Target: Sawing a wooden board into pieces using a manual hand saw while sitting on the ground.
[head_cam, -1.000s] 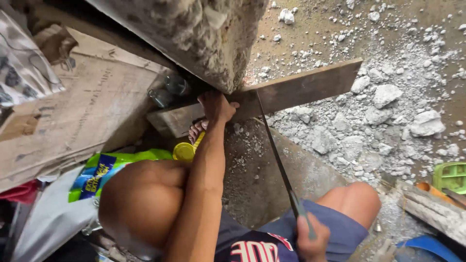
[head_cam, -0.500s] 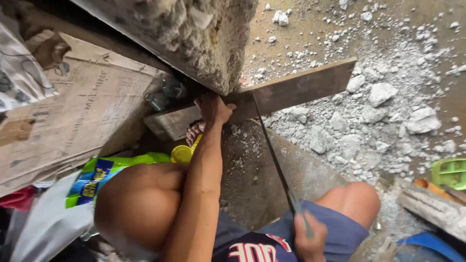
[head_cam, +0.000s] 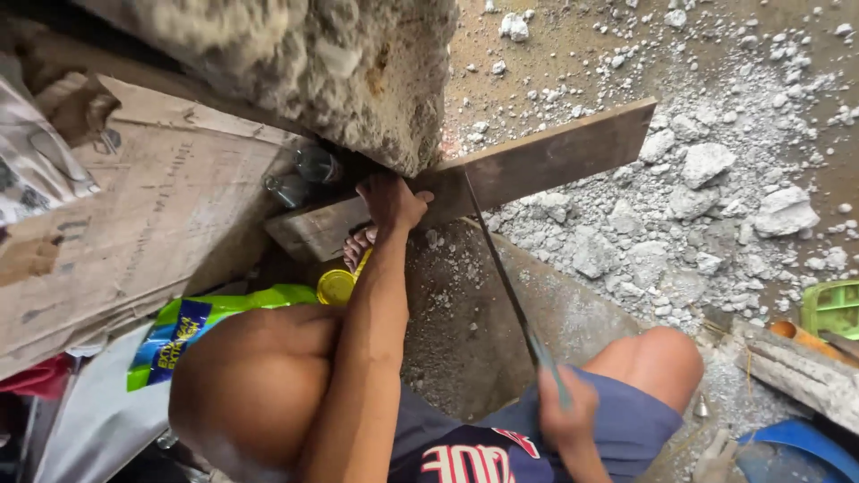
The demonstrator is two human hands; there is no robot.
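The left hand presses flat on the wooden plank, pinning it under the concrete block. The right hand is closed round the saw handle. The plank looks stiff, fairly light, best steadied beside the cut.

Your dirt floor carries grey rubble right of the plank, cardboard left of it.

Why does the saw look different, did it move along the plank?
No. The saw crosses the wooden plank at the same spot beside the concrete block.
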